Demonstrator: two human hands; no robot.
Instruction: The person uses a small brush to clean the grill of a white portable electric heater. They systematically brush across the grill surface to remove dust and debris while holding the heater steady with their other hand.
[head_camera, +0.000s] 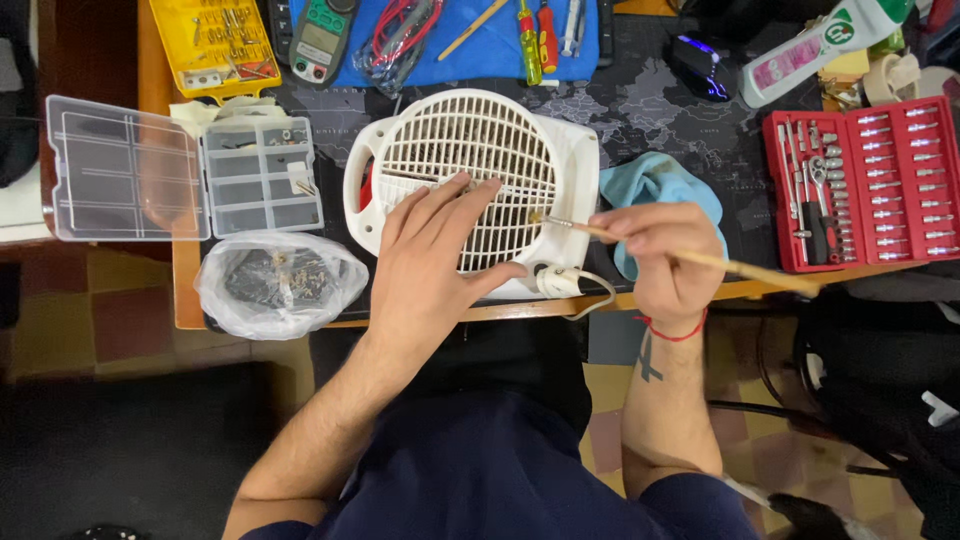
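Head view, left hand (432, 262) spread flat on the white fan heater's (470, 190) grille at tabletop (640, 110) centre, grip wide, right hand (660, 250) pinching a thin wooden brush (690, 256), bristles touching the grille, blue cloth (650, 180) just beside, red socket set (865, 180) at right
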